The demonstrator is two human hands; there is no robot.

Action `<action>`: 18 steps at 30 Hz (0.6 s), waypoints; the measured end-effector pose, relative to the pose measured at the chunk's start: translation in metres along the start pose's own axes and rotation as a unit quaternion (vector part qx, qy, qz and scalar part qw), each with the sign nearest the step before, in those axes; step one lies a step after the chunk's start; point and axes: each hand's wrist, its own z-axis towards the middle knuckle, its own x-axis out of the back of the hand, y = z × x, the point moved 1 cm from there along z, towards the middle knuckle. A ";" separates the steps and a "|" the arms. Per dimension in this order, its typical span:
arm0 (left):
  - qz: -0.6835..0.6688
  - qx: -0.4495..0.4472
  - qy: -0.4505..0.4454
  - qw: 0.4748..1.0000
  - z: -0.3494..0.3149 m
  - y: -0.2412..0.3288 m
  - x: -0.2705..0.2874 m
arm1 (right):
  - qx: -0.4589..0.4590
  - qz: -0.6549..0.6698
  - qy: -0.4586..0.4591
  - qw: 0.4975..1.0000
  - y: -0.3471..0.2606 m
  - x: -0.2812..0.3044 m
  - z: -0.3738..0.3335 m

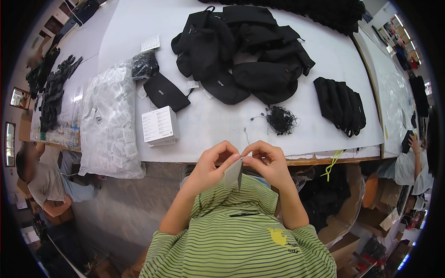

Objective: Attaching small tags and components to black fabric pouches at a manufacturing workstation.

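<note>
Close to my body, just off the table's near edge, my two hands meet fingertip to fingertip. My left hand [214, 162] pinches the top corner of a grey-looking paper hang tag [234, 174], seen nearly edge-on. Against the same corner, my right hand [268, 162] is closed in a pinch on a thin tag string [246, 135], whose loose end sticks up above the fingers. Whether the string passes through the tag is too small to tell. Beyond my right hand lies a tangle of black tag strings [281, 120]. A stack of white printed tags [160, 126] stands beyond my left hand.
Black fabric pouches [265, 78] are heaped mid-table, with one pouch [166, 91] apart and a folded row [340, 105] at right. A clear bag of white packets [111, 125] hangs over the front edge. A yellow cord [332, 166] dangles there. People [51, 180] sit at both sides.
</note>
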 end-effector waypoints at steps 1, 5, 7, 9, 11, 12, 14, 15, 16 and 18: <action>-0.008 -0.002 -0.004 1.000 0.002 0.001 -0.002 | 0.001 0.000 0.002 1.000 0.000 0.003 0.000; -0.033 0.005 -0.004 0.999 0.033 -0.005 -0.007 | -0.060 0.075 0.003 0.995 0.004 0.017 -0.001; -0.005 -0.042 -0.027 0.999 0.067 -0.009 -0.011 | -0.093 0.093 0.044 0.990 0.007 0.025 -0.004; 0.112 -0.110 -0.034 0.987 0.112 -0.018 -0.017 | -0.069 0.075 0.059 0.993 0.012 0.038 -0.008; 0.214 -0.247 -0.006 0.945 0.167 -0.021 -0.024 | -0.077 0.077 0.082 0.991 0.011 0.046 -0.015; 0.286 -0.294 0.046 0.911 0.192 -0.017 -0.032 | -0.081 0.075 0.086 0.990 0.011 0.048 -0.019; 0.415 -0.372 0.152 0.816 0.239 -0.009 -0.053 | -0.074 0.072 0.092 0.990 0.009 0.047 -0.025; 0.473 -0.402 0.206 0.756 0.257 -0.010 -0.060 | -0.072 0.074 0.091 0.991 0.008 0.044 -0.027; 0.471 -0.405 0.215 0.754 0.270 -0.014 -0.062 | -0.073 0.085 0.099 0.989 0.006 0.042 -0.030; 0.629 -0.347 0.153 0.679 0.284 -0.021 -0.060 | -0.061 0.072 0.106 0.990 0.002 0.041 -0.036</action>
